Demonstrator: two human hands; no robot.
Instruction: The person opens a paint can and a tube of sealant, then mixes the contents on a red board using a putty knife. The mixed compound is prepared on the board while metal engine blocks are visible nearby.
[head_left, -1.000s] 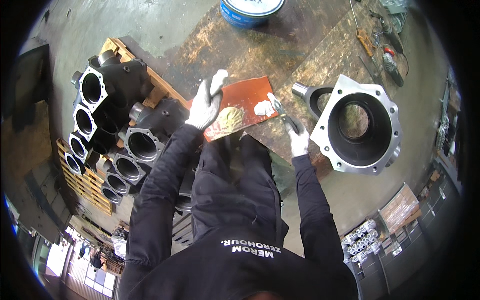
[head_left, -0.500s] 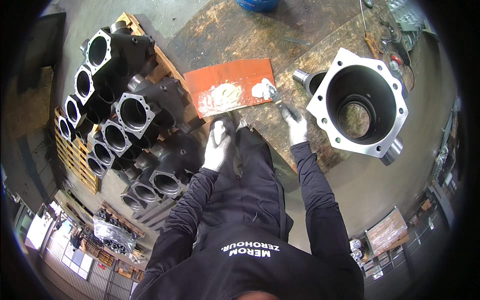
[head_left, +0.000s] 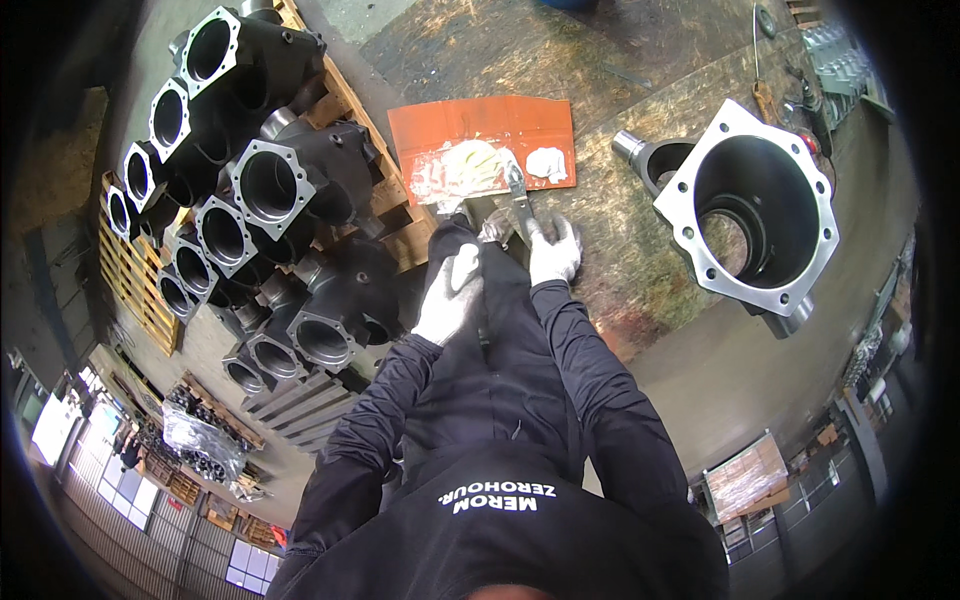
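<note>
Gripping a dark-handled metal spatula [head_left: 517,190] in white-gloved right hand [head_left: 556,252], over flat orange-red sheet [head_left: 485,119] at eleven o'clock. Curling white-gloved left hand [head_left: 446,302]; cannot tell if gripping.

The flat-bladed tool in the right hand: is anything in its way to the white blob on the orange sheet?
Nothing visible is. The right hand holds the tool with its blade over the orange sheet, just left of the white blob; the left hand is well clear.
</note>
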